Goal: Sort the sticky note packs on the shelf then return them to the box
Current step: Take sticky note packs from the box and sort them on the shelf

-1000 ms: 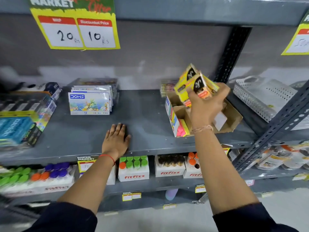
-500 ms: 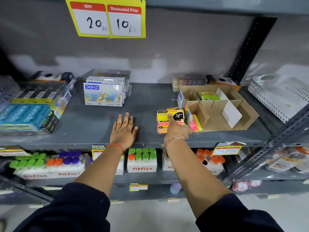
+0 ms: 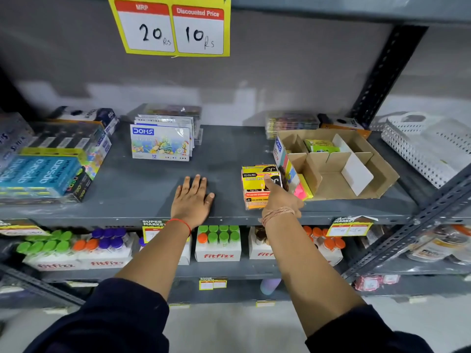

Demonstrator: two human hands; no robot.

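A stack of yellow and orange sticky note packs point(image 3: 254, 189) rests on the grey shelf point(image 3: 224, 154), just left of the cardboard box point(image 3: 382, 171). My right hand point(image 3: 279, 197) grips the stack's right side, thumb lying over its top. My left hand point(image 3: 192, 200) lies flat and open on the shelf, apart from the stack. The box has card dividers and holds one green pack point(image 3: 321, 146) in a back compartment. Pink and yellow notes point(image 3: 302, 189) stand at the box's front left corner.
DOMS colour boxes point(image 3: 160, 143) stand at the back centre. Apsara pencil packs point(image 3: 43, 171) fill the left. A white perforated basket point(image 3: 428, 151) sits to the right, behind a slanted metal upright point(image 3: 418, 222). FitFizz bottles point(image 3: 218, 243) line the shelf below.
My right hand brought the packs down from above the box to the shelf beside it. My left hand stayed flat on the shelf.
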